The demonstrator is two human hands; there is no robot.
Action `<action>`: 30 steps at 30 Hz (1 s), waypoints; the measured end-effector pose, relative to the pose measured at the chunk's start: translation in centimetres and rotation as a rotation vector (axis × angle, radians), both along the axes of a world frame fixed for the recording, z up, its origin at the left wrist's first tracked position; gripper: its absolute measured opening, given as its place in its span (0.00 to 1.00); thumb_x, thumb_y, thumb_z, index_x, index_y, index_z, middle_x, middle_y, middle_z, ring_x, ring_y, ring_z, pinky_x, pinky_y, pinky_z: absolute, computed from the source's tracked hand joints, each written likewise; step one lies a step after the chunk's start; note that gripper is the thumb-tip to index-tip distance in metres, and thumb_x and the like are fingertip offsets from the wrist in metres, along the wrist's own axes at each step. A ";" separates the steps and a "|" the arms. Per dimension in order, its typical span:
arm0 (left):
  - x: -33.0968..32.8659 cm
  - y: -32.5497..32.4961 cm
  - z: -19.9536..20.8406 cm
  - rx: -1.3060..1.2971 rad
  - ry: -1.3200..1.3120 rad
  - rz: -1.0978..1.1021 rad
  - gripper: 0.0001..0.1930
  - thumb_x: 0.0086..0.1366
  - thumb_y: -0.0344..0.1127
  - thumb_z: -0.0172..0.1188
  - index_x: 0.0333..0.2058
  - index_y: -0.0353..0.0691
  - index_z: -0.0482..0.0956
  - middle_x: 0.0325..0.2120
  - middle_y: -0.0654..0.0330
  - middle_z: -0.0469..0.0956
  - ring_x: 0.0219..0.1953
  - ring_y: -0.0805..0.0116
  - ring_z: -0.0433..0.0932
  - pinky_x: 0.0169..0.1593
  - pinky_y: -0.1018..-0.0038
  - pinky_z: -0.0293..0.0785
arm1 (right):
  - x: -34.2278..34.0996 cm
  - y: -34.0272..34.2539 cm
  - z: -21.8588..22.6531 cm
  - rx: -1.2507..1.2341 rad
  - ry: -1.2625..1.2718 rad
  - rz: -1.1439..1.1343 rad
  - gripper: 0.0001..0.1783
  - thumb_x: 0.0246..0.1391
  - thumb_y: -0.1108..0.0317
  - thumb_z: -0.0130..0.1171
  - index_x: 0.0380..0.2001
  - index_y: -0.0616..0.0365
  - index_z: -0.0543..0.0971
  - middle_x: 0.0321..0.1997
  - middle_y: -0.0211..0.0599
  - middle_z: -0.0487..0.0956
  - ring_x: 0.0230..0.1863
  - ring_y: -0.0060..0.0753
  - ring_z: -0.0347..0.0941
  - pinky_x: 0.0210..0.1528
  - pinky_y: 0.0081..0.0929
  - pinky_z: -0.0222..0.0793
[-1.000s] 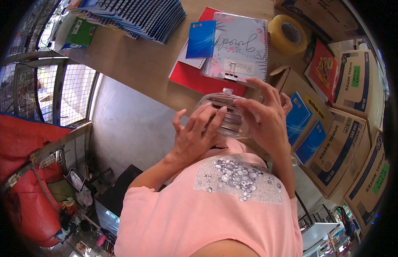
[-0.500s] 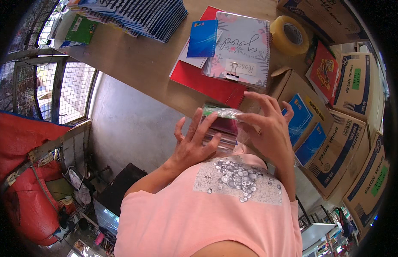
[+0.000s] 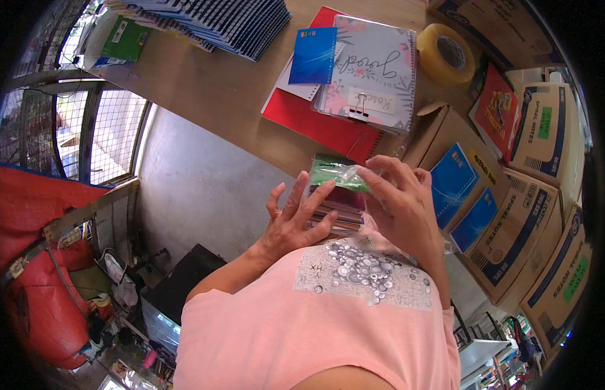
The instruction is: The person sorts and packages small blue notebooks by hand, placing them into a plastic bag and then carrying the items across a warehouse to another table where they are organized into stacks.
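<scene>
Close to my body at the table's near edge is a stack of small notebooks (image 3: 341, 221), seen mostly by its edges, with a maroon cover (image 3: 347, 197) above them. Over it lies a green-covered notebook (image 3: 325, 168) in clear plastic that catches the light. My left hand (image 3: 293, 214) has its fingers spread; the index finger and thumb rest against the left side of the pile. From the right, my right hand (image 3: 403, 201) has its thumb and index finger closed on the clear plastic wrapper (image 3: 349, 173). Its other fingers are curled and partly hidden.
Beyond my hands lie a red notebook (image 3: 296, 120), a floral spiral notebook (image 3: 374, 68) with a binder clip, and a blue notebook (image 3: 313, 55). A tape roll (image 3: 468, 53) and cardboard boxes (image 3: 520, 227) stand right. A tall spiral notebook stack (image 3: 250, 29) stands far left.
The green-covered notebook now shows more of its face, tilted flatter toward the far side. My right fingers have shifted slightly over the plastic; the left hand stays nearly in place.
</scene>
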State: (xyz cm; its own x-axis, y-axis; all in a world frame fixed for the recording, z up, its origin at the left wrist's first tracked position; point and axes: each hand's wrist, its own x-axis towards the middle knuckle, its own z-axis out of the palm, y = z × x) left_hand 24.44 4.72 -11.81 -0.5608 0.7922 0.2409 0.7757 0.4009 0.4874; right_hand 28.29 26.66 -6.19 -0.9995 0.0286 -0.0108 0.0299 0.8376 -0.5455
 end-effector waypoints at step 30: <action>-0.4 0.3 1.0 -0.119 0.168 -0.040 0.18 0.55 0.52 0.61 0.42 0.54 0.78 0.42 0.68 0.76 0.62 0.61 0.59 0.62 0.49 0.37 | 0.0 1.0 -1.0 -0.195 0.090 0.133 0.12 0.37 0.69 0.65 0.31 0.42 0.82 0.50 0.27 0.74 0.50 0.29 0.68 0.52 0.41 0.48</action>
State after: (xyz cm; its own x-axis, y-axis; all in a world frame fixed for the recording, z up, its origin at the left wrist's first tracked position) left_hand 24.07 5.02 -10.76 -0.4880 0.8416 0.2316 0.8585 0.4150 0.3012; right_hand 28.31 27.65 -7.15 -0.9916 -0.0968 0.0862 -0.1295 0.7095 -0.6927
